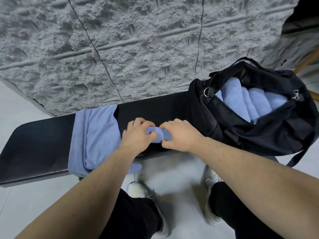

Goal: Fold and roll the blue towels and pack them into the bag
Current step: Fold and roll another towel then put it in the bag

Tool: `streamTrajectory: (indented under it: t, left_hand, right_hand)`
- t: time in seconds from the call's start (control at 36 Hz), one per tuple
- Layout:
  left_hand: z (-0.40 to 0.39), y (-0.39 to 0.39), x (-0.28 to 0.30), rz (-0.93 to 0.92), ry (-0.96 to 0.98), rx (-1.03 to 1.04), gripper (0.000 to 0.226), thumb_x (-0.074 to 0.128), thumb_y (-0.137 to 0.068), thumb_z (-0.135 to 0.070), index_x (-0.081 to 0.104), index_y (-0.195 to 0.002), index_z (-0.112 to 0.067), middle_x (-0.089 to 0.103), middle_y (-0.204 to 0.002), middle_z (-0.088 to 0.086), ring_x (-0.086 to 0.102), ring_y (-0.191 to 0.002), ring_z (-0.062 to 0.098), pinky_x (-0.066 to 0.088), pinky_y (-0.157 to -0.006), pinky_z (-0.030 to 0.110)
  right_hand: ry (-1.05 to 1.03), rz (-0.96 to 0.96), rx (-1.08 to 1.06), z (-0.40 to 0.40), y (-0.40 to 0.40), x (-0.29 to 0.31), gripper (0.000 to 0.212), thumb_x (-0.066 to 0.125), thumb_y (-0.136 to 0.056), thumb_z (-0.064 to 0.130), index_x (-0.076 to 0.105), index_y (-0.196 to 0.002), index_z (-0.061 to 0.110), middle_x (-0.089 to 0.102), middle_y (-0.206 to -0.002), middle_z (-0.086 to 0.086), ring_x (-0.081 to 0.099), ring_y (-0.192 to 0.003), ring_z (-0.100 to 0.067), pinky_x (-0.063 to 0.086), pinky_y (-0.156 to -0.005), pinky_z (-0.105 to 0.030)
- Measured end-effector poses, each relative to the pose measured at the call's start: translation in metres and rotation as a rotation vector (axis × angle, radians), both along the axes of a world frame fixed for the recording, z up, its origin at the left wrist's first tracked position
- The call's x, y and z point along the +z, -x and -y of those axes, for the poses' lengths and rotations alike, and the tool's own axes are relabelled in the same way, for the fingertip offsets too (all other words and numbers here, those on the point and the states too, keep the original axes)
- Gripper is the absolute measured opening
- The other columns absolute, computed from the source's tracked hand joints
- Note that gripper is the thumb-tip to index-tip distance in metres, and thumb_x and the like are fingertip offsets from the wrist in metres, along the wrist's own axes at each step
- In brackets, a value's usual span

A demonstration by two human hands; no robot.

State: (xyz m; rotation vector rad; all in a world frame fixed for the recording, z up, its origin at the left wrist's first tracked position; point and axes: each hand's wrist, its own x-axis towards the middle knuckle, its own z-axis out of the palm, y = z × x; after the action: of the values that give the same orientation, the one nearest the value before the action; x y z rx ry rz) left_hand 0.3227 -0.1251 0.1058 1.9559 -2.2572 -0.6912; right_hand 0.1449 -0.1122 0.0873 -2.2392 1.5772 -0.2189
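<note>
Both the left hand (136, 133) and right hand (181, 135) curl around a blue towel (158, 134) on the bench (34, 145), beside the open bag (269, 131).

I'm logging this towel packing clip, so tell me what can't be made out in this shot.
Head view, the only one:
- Rolled end of the towel: mostly covered by the left hand and right hand.
- Number of rolled towels in the bag: the bag's opening hides the rest.
- Towel's near edge: the left forearm covers part of it where it hangs off the bench.
</note>
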Motion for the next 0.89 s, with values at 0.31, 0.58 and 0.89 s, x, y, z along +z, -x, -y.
streamTrajectory:
  t: [0.31, 0.58, 0.89]
  left_hand:
    - [0.0, -0.003, -0.003, 0.037, 0.193, 0.169, 0.042, 0.049, -0.095, -0.048, 0.05, -0.134, -0.034, 0.036, -0.13, -0.005, 0.036, -0.12, 0.02, 0.038, -0.097, 0.035]
    - [0.002, -0.003, 0.001, -0.137, 0.284, 0.345, 0.053, 0.06, -0.089, -0.054, 0.049, -0.133, -0.026, 0.035, -0.132, 0.001, 0.037, -0.121, 0.023, 0.036, -0.081, 0.031]
    - [0.006, 0.005, 0.004, -0.854, -0.161, 0.643, 0.059, 0.064, -0.092, -0.039, 0.038, -0.144, -0.029, 0.04, -0.141, 0.006, 0.061, -0.109, 0.023, 0.057, -0.072, 0.028]
  right_hand:
    - [0.014, -0.072, -0.015, -0.003, -0.002, -0.002, 0.062, 0.063, -0.083, 0.047, 0.042, -0.137, 0.025, 0.056, -0.121, 0.007, 0.05, -0.11, -0.02, 0.038, -0.09, -0.037]
    - [0.006, 0.078, -0.163, -0.006, -0.012, 0.005, 0.049, 0.06, -0.084, 0.039, 0.049, -0.131, 0.027, 0.062, -0.117, 0.004, 0.059, -0.105, -0.021, 0.047, -0.082, -0.033]
    - [0.036, 0.098, -0.279, -0.015, -0.024, 0.027, 0.051, 0.064, -0.085, 0.034, 0.046, -0.131, 0.024, 0.058, -0.114, 0.0, 0.056, -0.106, -0.022, 0.048, -0.082, -0.036]
